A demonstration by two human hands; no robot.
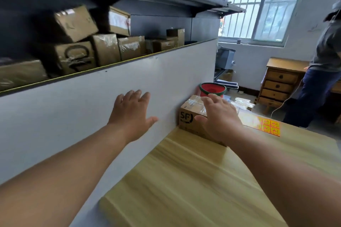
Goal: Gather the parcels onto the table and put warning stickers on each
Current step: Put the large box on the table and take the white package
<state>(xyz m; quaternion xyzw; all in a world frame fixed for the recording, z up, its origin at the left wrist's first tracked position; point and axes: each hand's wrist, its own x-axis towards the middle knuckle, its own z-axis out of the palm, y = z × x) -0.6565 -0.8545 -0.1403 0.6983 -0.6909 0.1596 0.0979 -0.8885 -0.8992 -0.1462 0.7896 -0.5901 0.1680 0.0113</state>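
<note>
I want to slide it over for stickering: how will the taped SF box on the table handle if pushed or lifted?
The SF box looks stiff: its cardboard edges are square and taped. Lying flat on the smooth table, it should slide rather than tip. The glossy tape on top may be slippery.

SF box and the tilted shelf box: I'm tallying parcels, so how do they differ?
The SF box sits flat on the table, by the right hand; the tilted box leans atop other boxes behind the white partition, untouched. Both are taped brown cardboard.
</note>
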